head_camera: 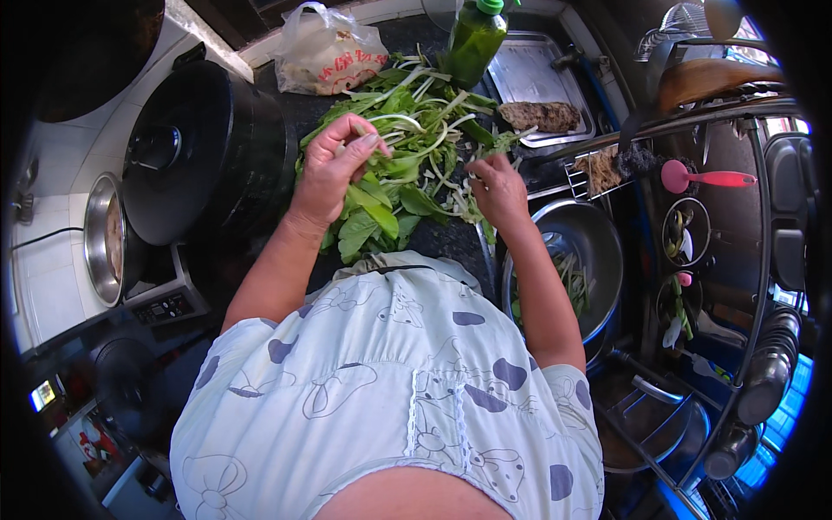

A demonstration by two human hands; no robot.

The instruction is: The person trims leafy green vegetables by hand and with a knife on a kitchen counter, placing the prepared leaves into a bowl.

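A heap of leafy greens with pale stems (370, 224) covers the dark counter (445, 244) before me. My left hand (341, 153), raised over the heap's left part, pinches a green stem between thumb and fingers. To the right, my right hand (499, 185) is low beside a scatter of torn leaf and stem bits (463, 200). Its fingers are curled, and whether a scrap sits between them is hidden. Under my right forearm stands a metal basin (608, 260) with cut green stems (572, 283) in it.
Behind the heap are a plastic bag (331, 55) and a green bottle (478, 42). A metal tray (530, 58) holds a rough brown block (539, 117). At left stands a large black lidded pot (188, 149); at right, a metal rack (757, 195) with hanging utensils.
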